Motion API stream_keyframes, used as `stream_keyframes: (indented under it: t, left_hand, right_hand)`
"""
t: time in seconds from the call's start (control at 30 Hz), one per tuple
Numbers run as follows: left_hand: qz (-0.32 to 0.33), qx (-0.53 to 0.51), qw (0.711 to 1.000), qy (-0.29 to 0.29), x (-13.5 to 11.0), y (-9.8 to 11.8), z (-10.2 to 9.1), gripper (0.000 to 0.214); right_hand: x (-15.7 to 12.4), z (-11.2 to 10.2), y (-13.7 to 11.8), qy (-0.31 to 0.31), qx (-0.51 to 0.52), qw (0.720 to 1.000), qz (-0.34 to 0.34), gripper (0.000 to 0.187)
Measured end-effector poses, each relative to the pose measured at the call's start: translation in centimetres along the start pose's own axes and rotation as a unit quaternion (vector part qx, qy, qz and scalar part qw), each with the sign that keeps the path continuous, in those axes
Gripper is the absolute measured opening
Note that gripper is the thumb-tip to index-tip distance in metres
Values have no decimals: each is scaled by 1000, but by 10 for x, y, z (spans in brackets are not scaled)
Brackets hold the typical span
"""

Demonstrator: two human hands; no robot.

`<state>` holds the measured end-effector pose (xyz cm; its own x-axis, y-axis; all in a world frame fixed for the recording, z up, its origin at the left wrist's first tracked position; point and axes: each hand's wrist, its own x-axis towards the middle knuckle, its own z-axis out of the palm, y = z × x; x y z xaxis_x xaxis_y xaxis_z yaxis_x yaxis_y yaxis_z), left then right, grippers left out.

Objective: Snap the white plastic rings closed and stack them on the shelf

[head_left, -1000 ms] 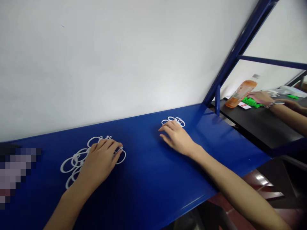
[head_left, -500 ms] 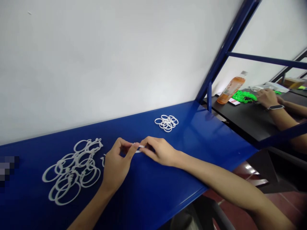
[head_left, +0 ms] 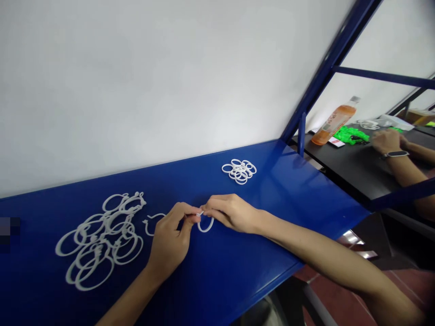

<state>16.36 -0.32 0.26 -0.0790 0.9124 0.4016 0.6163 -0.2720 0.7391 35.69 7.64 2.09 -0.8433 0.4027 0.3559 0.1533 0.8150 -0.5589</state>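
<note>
Between my two hands, just above the blue table, is a small white plastic ring. My left hand pinches its upper left side with thumb and forefinger. The fingertips of my right hand are closed on its upper right side, and the ring hangs below them. Partly hidden behind my left hand lies a single open white ring with small end tabs. Farther left spreads a loose pile of larger white rings, several overlapping. Toward the back, a compact pile of white rings lies flat.
A white wall rises behind the table, and a blue metal frame stands at its right end. Beyond it, a black table holds an orange drink bottle and green pieces, near another person's hands.
My fingers have turned the ring, so its loop now hangs down in plain view. My left hand has shifted slightly, uncovering more of the single ring behind it. The view has tilted a little.
</note>
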Motion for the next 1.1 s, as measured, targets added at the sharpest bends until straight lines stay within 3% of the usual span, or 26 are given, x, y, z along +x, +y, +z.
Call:
stream_keyframes:
  t: [0.27, 0.4, 0.53, 0.6, 0.67, 0.73, 0.83, 0.93, 1.1]
  left_hand:
    - [74, 19, 997, 12, 2, -1, -3, 22]
    - [91, 23, 996, -10, 0, 1, -4, 28]
    - [137, 71, 987, -32, 3, 0, -4, 23]
    - [165, 121, 978, -39, 6, -3, -8, 15]
    - [174, 183, 967, -33, 9, -8, -16, 22]
    - [161, 246, 956, -21, 12, -16, -27, 28]
    - [122, 325, 937, -45, 17, -30, -48, 30]
    - [70, 366, 921, -110, 19, -39, -66, 35]
    - [13, 370, 905, -209, 19, -43, -78, 41]
  right_hand:
    - [-1, 1, -5, 0, -48, 999, -12, 26]
    - [-4, 3, -6, -5, -78, 996, -51, 29]
    - [-2, -5, -2, 5, -80, 996, -42, 27]
    - [-3, -18, 6, 12, -102, 995, -15, 26]
    - [-7, -38, 20, 38, -162, 985, 41, 26]
    - [-16, -60, 36, 104, -225, 960, 130, 26]
    - [-31, -89, 60, 160, -231, 930, 236, 22]
    - [-41, -103, 73, 146, -208, 924, 286, 16]
    - [-43, -101, 81, 67, -179, 925, 328, 7]
